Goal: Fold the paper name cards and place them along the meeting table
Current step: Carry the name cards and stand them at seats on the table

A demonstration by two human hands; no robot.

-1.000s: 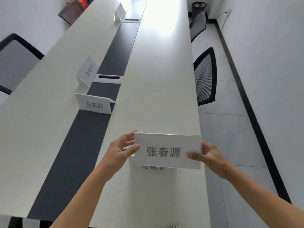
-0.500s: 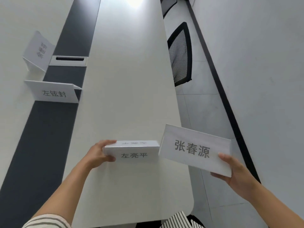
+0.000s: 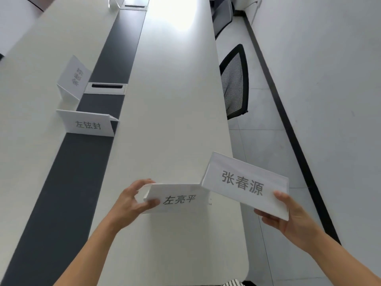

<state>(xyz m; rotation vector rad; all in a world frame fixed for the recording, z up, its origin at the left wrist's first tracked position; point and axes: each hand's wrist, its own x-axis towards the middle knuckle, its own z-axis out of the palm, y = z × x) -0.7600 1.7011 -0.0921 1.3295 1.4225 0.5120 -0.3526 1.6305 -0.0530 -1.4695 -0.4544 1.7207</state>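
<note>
My left hand (image 3: 132, 201) pinches the left end of a folded white name card (image 3: 179, 199) that stands on the near end of the long white meeting table (image 3: 175, 100). My right hand (image 3: 288, 217) grips the lower right corner of a second folded card (image 3: 243, 182) and holds it tilted in the air over the table's right edge. Two more folded cards stand by the dark centre strip (image 3: 68, 182): one (image 3: 88, 124) faces me, another (image 3: 74, 77) sits behind it, turned sideways.
A cable slot (image 3: 106, 87) is set in the centre strip, with another card holder (image 3: 116, 2) at the far end. A black mesh chair (image 3: 235, 83) stands beside the table's right edge, a second chair (image 3: 222, 19) further back. A white wall runs along the right.
The view has tilted up a little. My left hand has shifted its grip on the standing card, thumb now on its front. The right hand still holds its card at the right.
</note>
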